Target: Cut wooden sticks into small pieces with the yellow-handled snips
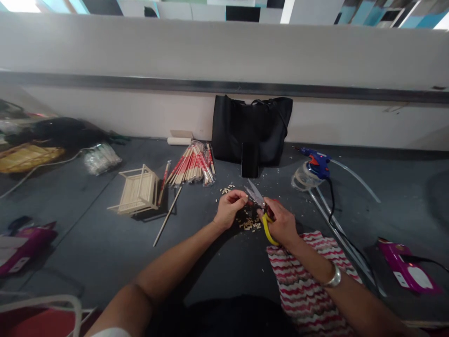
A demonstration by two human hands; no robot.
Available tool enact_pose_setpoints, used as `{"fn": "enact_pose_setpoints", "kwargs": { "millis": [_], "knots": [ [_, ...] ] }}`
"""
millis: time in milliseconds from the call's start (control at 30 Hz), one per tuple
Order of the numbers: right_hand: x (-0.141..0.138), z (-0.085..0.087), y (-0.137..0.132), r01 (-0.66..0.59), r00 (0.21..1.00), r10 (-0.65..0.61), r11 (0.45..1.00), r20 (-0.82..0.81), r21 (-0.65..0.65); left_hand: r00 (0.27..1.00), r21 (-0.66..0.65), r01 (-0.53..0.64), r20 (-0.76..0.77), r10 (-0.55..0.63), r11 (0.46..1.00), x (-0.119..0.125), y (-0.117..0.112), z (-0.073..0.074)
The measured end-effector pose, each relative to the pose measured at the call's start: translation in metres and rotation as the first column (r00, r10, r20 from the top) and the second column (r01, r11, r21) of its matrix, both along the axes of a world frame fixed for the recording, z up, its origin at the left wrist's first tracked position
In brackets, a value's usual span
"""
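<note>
- The bench (105,255) gives me room, so I'd have the snipping stay over the middle, where offcuts lie; the near edge is lost in darkness at the bottom of my feed.
- The striped cloth (301,297) lies under the right forearm. I'd keep it flat and away from the blades; the forearm covers part of it and the picture's lower edge trims the rest.
- The bundle of paper-wrapped sticks (194,164) sits beyond the left hand, well clear of the cutting; glare on its plastic keeps me from counting them.
- The right hand (281,222) is closed around the yellow handles of the scissors; I'd want its wrist steady and the squeeze even. I can't see how every finger sits in the loops.
- The left hand (230,209) is pinched, thumb against forefinger, beside the blade tips. I'd hold those fingertips just outside the line of the cut.
- The scissors (258,196) stand with blades parted between the hands; cutting deeper than the tips should give cleaner ends.
- The small pale offcuts (250,224) lie scattered below the blades; too tiny to judge for even length.
- A pale speck (247,197) shows at the left pinch, possibly a stick's end; I can't be sure.
</note>
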State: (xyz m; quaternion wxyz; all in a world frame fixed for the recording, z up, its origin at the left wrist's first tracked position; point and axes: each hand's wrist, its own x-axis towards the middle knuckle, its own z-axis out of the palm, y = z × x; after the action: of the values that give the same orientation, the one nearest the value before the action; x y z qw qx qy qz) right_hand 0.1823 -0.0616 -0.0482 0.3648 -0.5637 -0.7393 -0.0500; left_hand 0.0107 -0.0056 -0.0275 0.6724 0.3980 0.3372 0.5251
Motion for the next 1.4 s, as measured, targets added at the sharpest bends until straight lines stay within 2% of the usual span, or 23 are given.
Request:
{"fn": "enact_pose_setpoints", "kwargs": {
  "millis": [167,333,800,1167,1400],
  "knots": [
    [-0.0016,0.0007,-0.0014,0.018,0.995,-0.012,0.998,0.099,-0.06,0.999,-0.017,-0.034,0.04,0.034,0.999,0.0015,-0.0003,0.0003],
    [-0.0009,0.0006,-0.0027,-0.009,0.993,0.016,0.999,0.119,-0.053,0.998,-0.06,-0.047,0.049,0.05,0.997,0.0028,-0.0009,0.0016],
    [-0.0026,0.0021,-0.005,-0.048,0.998,0.052,0.989,0.025,-0.137,1.0,-0.034,-0.008,0.025,0.009,0.999,0.0026,-0.0042,-0.0007],
    [-0.0022,-0.0025,-0.0047,-0.103,0.995,0.104,0.992,-0.001,-0.075,0.999,-0.01,0.004,0.054,-0.004,1.0,0.0016,-0.005,-0.0038],
    [-0.0022,-0.0022,-0.0057,-0.05,0.998,0.054,0.989,0.023,-0.138,1.0,0.042,-0.027,-0.015,0.028,0.999,-0.0007,-0.0036,-0.0002]
  ]
}}
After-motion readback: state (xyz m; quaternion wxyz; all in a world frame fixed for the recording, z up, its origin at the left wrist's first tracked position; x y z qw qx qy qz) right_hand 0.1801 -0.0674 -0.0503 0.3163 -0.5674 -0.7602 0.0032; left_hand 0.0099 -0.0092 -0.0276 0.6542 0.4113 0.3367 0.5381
